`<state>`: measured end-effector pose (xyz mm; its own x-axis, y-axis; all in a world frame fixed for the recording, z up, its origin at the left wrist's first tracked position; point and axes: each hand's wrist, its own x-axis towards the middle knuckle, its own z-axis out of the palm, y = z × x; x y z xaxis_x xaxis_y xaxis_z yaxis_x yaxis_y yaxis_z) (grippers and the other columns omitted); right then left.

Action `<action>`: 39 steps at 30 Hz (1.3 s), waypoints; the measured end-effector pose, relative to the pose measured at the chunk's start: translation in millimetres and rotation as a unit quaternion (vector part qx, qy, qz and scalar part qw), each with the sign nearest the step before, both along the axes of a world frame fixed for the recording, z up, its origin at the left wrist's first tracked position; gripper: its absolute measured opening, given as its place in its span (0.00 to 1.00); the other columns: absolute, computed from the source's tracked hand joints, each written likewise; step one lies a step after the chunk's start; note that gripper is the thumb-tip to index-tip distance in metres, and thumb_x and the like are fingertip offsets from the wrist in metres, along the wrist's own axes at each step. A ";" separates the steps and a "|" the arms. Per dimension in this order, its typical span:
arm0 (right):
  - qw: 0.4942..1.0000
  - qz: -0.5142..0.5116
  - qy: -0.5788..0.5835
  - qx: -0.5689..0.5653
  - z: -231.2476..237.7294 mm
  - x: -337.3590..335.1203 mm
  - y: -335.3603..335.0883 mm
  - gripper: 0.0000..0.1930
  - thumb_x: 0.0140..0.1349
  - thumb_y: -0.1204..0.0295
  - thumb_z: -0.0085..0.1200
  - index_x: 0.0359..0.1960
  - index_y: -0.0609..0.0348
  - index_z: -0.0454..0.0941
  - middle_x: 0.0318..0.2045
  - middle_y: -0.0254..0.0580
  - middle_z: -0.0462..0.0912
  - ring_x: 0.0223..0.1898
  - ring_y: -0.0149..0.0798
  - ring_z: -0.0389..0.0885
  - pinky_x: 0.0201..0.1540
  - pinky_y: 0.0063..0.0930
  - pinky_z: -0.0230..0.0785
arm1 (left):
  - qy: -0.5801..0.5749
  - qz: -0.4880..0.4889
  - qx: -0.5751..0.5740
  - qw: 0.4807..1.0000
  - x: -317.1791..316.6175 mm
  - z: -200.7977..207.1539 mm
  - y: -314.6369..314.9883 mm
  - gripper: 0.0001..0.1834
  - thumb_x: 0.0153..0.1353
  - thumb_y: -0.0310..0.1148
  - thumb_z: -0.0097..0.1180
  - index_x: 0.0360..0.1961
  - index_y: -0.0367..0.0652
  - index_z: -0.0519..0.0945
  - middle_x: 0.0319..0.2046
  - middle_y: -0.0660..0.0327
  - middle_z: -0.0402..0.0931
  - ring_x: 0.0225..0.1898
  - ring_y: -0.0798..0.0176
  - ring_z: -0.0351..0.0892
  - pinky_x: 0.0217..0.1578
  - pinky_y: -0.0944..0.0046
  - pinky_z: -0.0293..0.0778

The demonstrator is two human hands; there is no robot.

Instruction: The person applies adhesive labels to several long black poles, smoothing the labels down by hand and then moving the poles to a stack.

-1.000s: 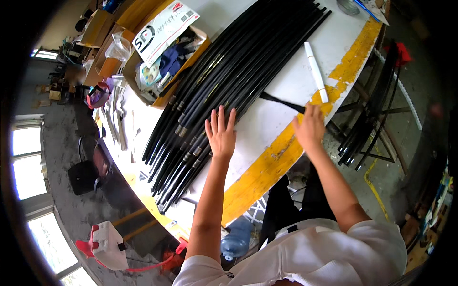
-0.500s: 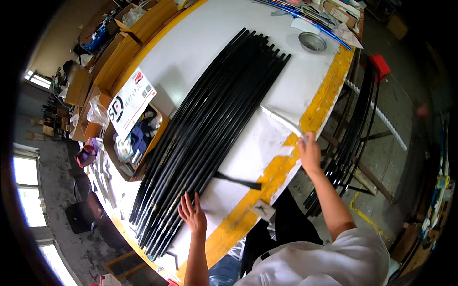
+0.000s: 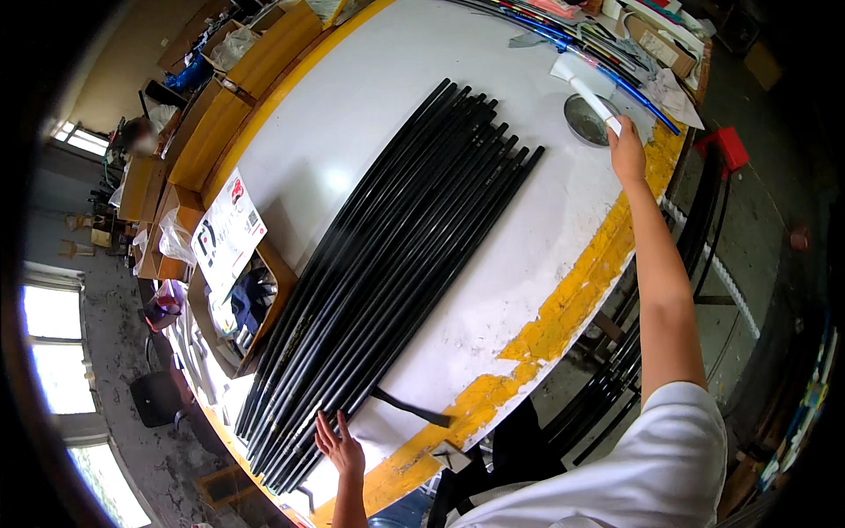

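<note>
While the left hand, fingers spread, rests along the edge of long, glossy black rods stretching forward from it across the white table, the right hand grips a slim white stick near a round metal dish.

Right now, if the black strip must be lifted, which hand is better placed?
Probably the left hand: it rests on the black rods near the black strip, while the right hand, farther away, holds a white stick.
</note>
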<state>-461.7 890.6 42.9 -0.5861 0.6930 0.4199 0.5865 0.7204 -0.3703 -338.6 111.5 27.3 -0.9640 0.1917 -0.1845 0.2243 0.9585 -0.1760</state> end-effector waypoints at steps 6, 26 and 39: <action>0.994 -0.035 -0.059 0.091 -34.8 -8.2 14.3 0.22 0.64 0.59 0.51 0.55 0.58 0.67 0.54 0.55 0.72 0.55 0.55 0.71 0.50 0.49 0.70 | 0.025 0.007 -0.010 1.000 5.6 -4.6 -0.3 0.45 0.43 0.22 0.62 0.67 0.49 0.61 0.71 0.47 0.41 0.72 0.45 0.41 0.66 0.43 0.43; 0.308 0.579 -0.511 -0.556 86.5 229.5 -481.0 0.09 0.58 0.72 0.48 0.36 0.59 0.80 0.26 0.45 0.83 0.28 0.36 0.84 0.32 0.27 0.74 | 0.178 -0.020 0.245 0.953 79.9 3.0 -44.5 0.33 0.52 0.29 0.58 0.61 0.54 0.66 0.66 0.53 0.54 0.68 0.52 0.50 0.64 0.49 0.45; 0.217 0.550 -0.787 -0.175 -342.7 516.3 -796.8 0.50 0.44 0.51 0.68 0.69 0.51 0.57 0.71 0.46 0.53 0.72 0.57 0.41 0.68 0.64 0.39 | 0.067 0.031 0.378 0.923 300.3 -7.6 -167.3 0.22 0.36 0.19 0.60 0.37 0.48 0.82 0.47 0.57 0.75 0.48 0.54 0.72 0.45 0.57 0.66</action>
<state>54.6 93.7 -299.8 0.2956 -0.4018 -0.8667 -0.2716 0.8345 -0.4795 -38.4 -55.7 19.7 -0.9820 0.1600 0.1007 0.1890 0.8291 0.5262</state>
